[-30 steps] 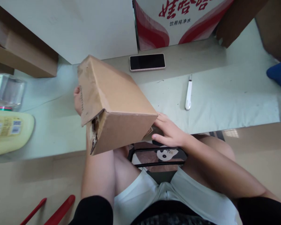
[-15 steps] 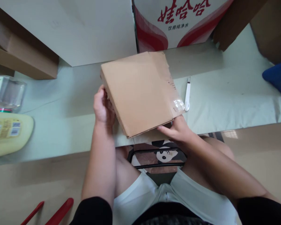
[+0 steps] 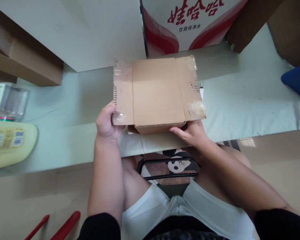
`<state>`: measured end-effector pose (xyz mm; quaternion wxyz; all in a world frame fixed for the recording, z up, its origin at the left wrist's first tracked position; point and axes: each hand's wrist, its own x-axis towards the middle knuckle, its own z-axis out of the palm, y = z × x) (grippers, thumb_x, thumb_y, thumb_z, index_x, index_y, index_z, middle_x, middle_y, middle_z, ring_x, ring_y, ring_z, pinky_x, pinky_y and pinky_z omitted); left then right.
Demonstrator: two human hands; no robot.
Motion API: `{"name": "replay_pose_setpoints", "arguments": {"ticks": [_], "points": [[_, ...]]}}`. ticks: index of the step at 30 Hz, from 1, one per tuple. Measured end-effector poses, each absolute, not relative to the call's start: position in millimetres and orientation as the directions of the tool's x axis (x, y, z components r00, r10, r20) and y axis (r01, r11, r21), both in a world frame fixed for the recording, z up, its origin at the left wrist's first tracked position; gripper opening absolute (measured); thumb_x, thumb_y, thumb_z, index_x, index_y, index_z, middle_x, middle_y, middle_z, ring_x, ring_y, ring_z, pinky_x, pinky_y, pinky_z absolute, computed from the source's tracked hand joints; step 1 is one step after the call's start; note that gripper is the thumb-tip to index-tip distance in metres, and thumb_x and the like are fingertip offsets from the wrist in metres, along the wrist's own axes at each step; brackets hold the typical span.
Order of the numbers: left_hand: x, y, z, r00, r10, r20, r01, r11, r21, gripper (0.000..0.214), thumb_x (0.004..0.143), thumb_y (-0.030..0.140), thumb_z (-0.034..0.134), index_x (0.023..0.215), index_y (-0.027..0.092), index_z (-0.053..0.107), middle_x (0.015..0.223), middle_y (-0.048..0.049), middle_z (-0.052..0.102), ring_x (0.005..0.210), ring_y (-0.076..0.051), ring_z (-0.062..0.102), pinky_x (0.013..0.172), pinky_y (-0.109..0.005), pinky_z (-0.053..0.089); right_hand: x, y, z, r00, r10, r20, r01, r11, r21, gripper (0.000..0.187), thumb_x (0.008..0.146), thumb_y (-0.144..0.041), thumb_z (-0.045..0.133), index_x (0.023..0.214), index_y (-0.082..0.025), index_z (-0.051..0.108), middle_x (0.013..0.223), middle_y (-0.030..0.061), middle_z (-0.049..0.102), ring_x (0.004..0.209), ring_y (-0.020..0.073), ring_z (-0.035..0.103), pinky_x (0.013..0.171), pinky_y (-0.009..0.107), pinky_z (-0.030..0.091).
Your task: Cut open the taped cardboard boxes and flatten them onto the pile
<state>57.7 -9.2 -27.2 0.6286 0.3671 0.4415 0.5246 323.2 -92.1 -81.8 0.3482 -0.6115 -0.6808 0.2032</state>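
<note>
A brown cardboard box (image 3: 155,93) is held over the table near its front edge, its flaps spread out to the left and right. Strips of clear tape and torn edges show on both side flaps. My left hand (image 3: 107,121) grips the lower corner of the left flap, thumb on top and fingers underneath. On the other side, my right hand (image 3: 191,131) holds the box's near right corner, its thumb along the front face and the other fingers partly hidden. A white utility knife (image 3: 201,90) lies on the table, mostly covered by the right flap.
At the left are a yellow bottle (image 3: 12,143) and a clear plastic container (image 3: 10,100). Behind stand a large white panel (image 3: 90,33), a red-and-white carton (image 3: 190,30) and brown cardboard (image 3: 37,63). A blue object (image 3: 297,81) sits at the right.
The left flap has swung out to the left, so both side flaps now lie spread. The box has turned straighter, and my left hand has shifted from its side onto that flap.
</note>
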Motion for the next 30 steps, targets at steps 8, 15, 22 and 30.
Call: {"name": "replay_pose_setpoints", "arguments": {"ticks": [8, 15, 22, 30], "points": [[62, -12, -36, 0.033, 0.948, -0.318, -0.266, 0.315, 0.911, 0.029, 0.075, 0.050, 0.065, 0.082, 0.022, 0.070, 0.081, -0.0101, 0.073, 0.102, -0.033, 0.072, 0.072, -0.042, 0.061, 330, -90, -82, 0.059, 0.970, 0.234, 0.704, 0.126, -0.699, 0.067, 0.084, -0.077, 0.058, 0.116, -0.018, 0.061, 0.103, 0.0175, 0.070, 0.103, 0.0372, 0.067, 0.089, 0.056, 0.059], [65, -12, -39, 0.108, 0.976, -0.189, -0.266, 0.211, 0.940, 0.049, 0.085, 0.068, 0.053, 0.089, 0.022, 0.069, 0.095, -0.0111, 0.073, 0.114, -0.033, 0.068, 0.082, -0.042, 0.060, 330, -90, -83, 0.173, 0.956, 0.236, 0.662, 0.065, -0.747, 0.060, 0.086, -0.071, 0.059, 0.116, -0.019, 0.057, 0.096, 0.0143, 0.066, 0.098, 0.0346, 0.067, 0.081, 0.053, 0.059], [70, -12, -45, 0.091, 0.983, -0.160, -0.230, 0.177, 0.957, 0.066, 0.074, 0.085, 0.056, 0.091, 0.022, 0.069, 0.105, -0.0131, 0.074, 0.128, -0.037, 0.062, 0.087, -0.044, 0.060, 332, -89, -81, 0.217, 0.945, 0.245, 0.605, 0.067, -0.794, 0.068, 0.083, -0.075, 0.062, 0.119, -0.018, 0.054, 0.098, 0.0134, 0.066, 0.088, 0.0301, 0.067, 0.074, 0.047, 0.058], [60, -6, -48, 0.059, 0.976, -0.210, -0.220, 0.218, 0.951, 0.064, 0.080, 0.079, 0.059, 0.096, 0.018, 0.071, 0.100, -0.0167, 0.075, 0.116, -0.039, 0.070, 0.077, -0.045, 0.063, 332, -88, -73, 0.247, 0.933, 0.261, 0.574, 0.076, -0.816, 0.061, 0.090, -0.073, 0.051, 0.121, -0.021, 0.058, 0.099, 0.0117, 0.066, 0.095, 0.0292, 0.066, 0.079, 0.045, 0.057]]}}
